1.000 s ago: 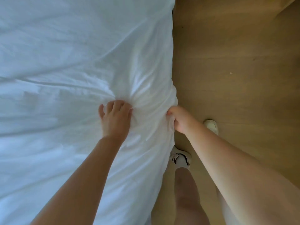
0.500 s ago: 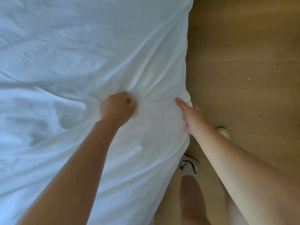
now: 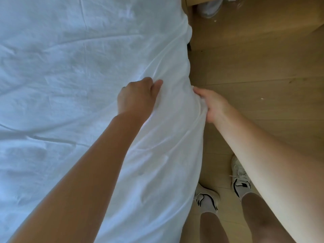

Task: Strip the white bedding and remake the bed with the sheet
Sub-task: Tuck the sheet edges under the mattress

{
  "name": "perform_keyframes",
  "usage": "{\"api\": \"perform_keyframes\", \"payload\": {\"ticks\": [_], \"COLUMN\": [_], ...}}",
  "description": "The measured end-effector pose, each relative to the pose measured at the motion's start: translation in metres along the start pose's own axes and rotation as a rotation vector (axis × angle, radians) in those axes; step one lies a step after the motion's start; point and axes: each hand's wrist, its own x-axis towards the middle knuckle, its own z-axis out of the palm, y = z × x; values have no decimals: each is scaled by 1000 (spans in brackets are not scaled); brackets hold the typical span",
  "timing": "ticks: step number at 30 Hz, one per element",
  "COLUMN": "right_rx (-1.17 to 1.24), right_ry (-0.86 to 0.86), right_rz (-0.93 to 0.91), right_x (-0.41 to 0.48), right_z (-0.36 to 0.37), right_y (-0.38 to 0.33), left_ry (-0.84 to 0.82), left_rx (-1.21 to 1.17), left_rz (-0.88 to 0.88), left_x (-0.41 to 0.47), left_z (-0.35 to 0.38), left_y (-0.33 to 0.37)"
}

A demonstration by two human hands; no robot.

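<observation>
Our left hand (image 3: 138, 97) fingers curled, gripping fold of white sheet (image 3: 70, 67); our right hand (image 3: 213, 106) clenched round sheet edge, above wooden floor (image 3: 263, 67)

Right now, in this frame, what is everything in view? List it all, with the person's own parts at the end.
white sheet: one, white, wrinkled, fills the left of the view and hangs over the side edge at centre.
floor: one, light wood planks, right side.
wooden unit: one, light wood, top right; what it is cannot be told.
pale object: one, whitish grey, top edge, cut off; possibly a shoe.
speck: one, pale, on the floor right of the hands.
shoes: two, white with black marks, bottom right.
legs: two, bare, bottom right.
left hand: one, grips bunched sheet on top.
right hand: one, grips the sheet at the side edge.
</observation>
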Motion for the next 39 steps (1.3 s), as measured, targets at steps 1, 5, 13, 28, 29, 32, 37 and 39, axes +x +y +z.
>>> {"api": "perform_keyframes", "payload": {"ticks": [1, 5, 13, 28, 29, 32, 37, 39], "right_rx": [34, 332, 332, -313, -325, -384, -412, -455], "right_ry": [48, 39, -52, -40, -47, -37, -246, -347], "right_rz": [-9, -162, -126, 3, 23, 56, 38, 11], "right_x": [-5, -38, -48, -28, -28, -30, -38, -45], "right_z": [-9, -42, 16, 17, 17, 19, 25, 34], "right_y": [-4, -6, 5, 0, -1, -2, -2, 2], "left_ry": [-3, -14, -211, 91, 70, 66, 381, 425], "left_rx": [7, 29, -138, -41, -27, -78, -371, -448], "left_rz": [42, 108, -81, 325, 313, 284, 187, 13], "left_x": [0, 7, 10, 1, 3, 8, 17, 24], "left_z": [-6, -20, 17, -29, -33, -49, -78, -79], "left_y": [0, -1, 19, 23, 22, 24, 14, -2]}}
